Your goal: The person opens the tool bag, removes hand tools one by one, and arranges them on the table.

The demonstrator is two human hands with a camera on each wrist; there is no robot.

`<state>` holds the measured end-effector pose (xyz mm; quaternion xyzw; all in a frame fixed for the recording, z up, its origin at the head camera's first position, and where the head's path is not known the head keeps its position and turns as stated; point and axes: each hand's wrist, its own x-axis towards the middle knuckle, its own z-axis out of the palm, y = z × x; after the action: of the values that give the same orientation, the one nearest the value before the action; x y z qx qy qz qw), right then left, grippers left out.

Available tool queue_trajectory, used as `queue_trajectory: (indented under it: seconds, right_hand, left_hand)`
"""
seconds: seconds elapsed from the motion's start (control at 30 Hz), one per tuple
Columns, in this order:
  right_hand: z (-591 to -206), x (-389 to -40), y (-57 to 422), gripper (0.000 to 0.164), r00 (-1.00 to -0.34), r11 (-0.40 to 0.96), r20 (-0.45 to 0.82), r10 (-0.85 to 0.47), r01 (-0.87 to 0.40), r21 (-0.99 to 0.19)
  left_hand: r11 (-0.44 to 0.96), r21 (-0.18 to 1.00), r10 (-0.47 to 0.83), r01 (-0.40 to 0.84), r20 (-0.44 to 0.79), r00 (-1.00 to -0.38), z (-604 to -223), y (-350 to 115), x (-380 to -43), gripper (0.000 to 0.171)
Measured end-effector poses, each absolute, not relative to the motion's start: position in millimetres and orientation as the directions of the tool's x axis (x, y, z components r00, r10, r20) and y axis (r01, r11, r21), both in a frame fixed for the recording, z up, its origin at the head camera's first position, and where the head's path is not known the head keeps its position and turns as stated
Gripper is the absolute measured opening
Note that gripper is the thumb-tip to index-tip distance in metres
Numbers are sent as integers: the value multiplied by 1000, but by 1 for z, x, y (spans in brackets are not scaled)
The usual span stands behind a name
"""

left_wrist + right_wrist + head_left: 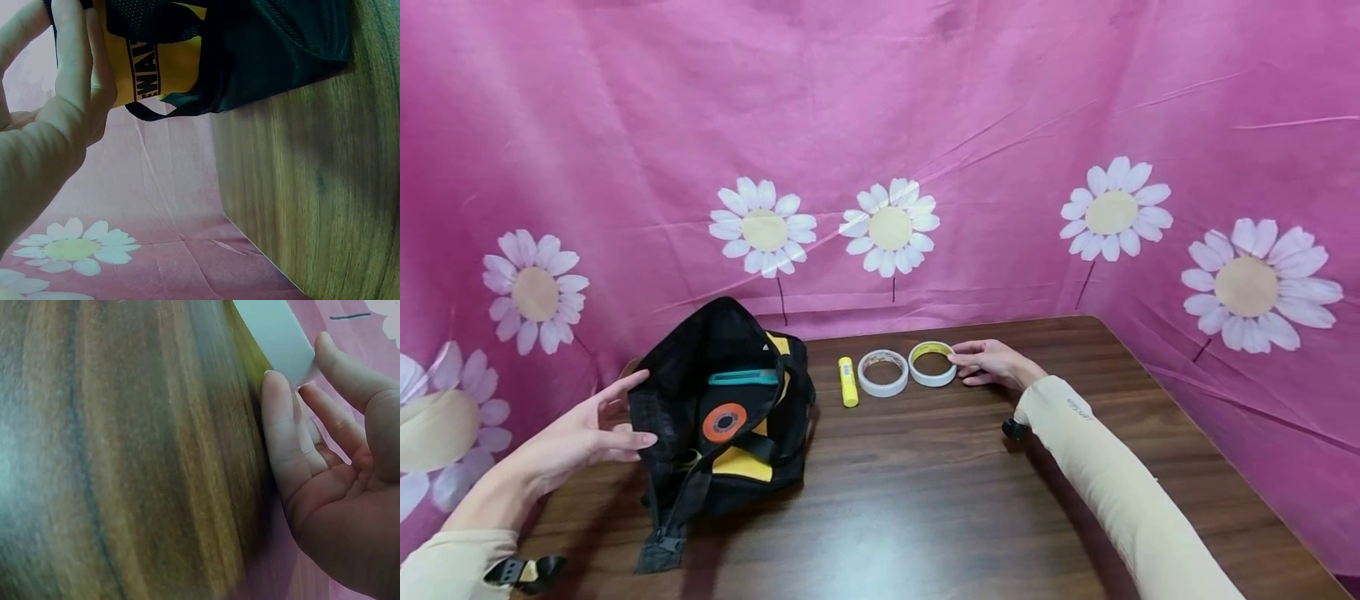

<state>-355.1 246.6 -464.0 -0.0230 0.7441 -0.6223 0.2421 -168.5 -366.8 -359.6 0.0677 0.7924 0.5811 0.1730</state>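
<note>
In the head view my left hand [576, 429] holds the left edge of an open black bag [790, 358], thumb apart from the fingers. Inside lie a teal utility knife [743, 377] and an orange-rimmed round object [724, 422]. The left wrist view shows the bag's yellow panel [181, 65] with black lettering beside that hand [62, 106]. My right hand [992, 362] pinches the right edge of a tape roll [933, 379] with a yellow inner core. In the right wrist view, fingertips meet the white roll's edge [281, 337].
Left of that roll lies another tape roll [883, 389], then a yellow glue stick [847, 383]. They rest on a brown wooden table [925, 500]. A pink cloth [985, 108] with daisies hangs behind and at the sides.
</note>
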Motion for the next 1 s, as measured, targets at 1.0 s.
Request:
queue_trajectory:
  seconds: [1.0]
  right_hand:
    - [-401, -352, 232, 61, -846, 327, -300, -440, 161, -931]
  left_hand:
    - [322, 941, 336, -105, -217, -917, -358, -370, -173, 99]
